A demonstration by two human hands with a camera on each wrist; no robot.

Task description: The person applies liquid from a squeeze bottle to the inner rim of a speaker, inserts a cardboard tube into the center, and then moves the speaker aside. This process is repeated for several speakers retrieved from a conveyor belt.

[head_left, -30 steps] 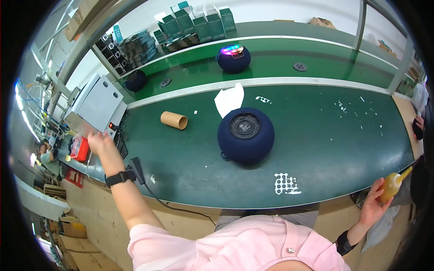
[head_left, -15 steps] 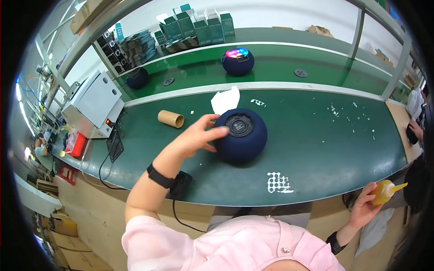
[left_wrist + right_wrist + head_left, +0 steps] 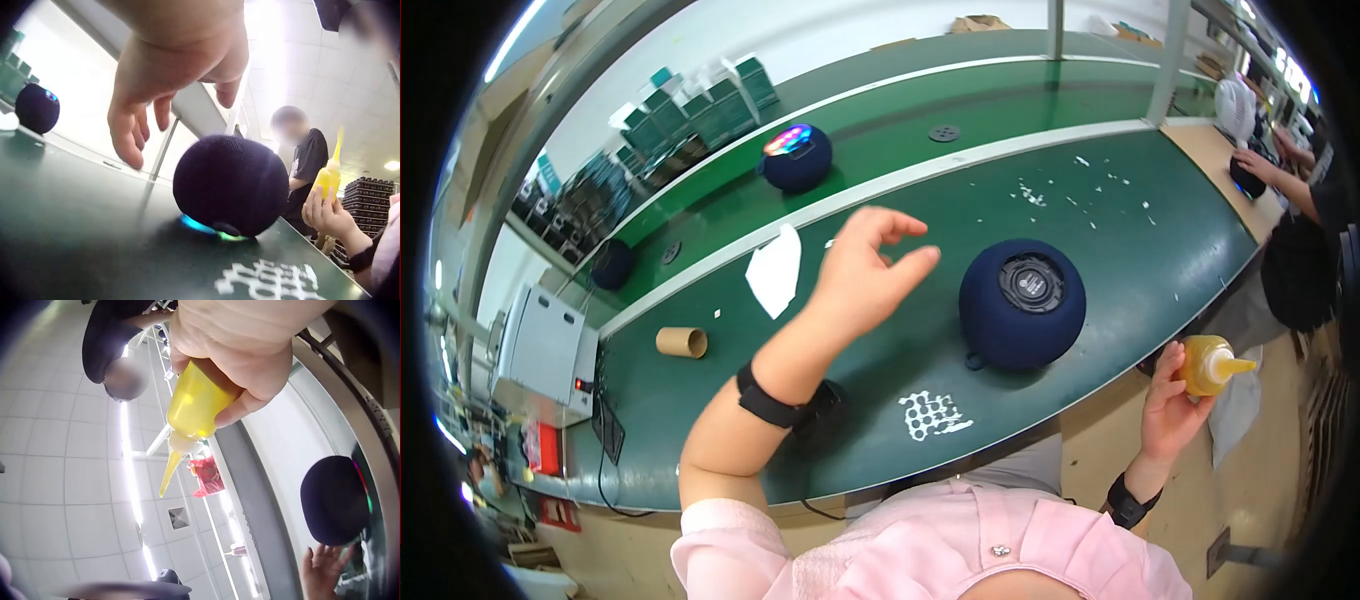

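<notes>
A round dark blue speaker [image 3: 1022,310] stands on the green table, its black ringed base facing up. Blue and green light glows under it in the left wrist view. To its left my left hand [image 3: 865,275] hovers over the table, fingers bent loosely, thumb apart, holding nothing. My right hand [image 3: 1170,410] grips a squeeze bottle [image 3: 1203,366] of yellow liquid beyond the table's front edge. The bottle's long nozzle points away to the right in the head view. A band with a camera is strapped on the left wrist.
White dotted residue [image 3: 933,415] marks the table near its front edge. White paper [image 3: 775,270] and a cardboard tube [image 3: 681,342] lie left. On the rear ledge sits another speaker [image 3: 796,158] with coloured lights. A grey-white machine [image 3: 540,350] stands far left; another person's arm [image 3: 1280,180] shows right.
My left hand came from the far left to the speaker's side, then parted from it. The speaker has shifted right along the table. The head view has turned right; my right hand keeps the bottle.
</notes>
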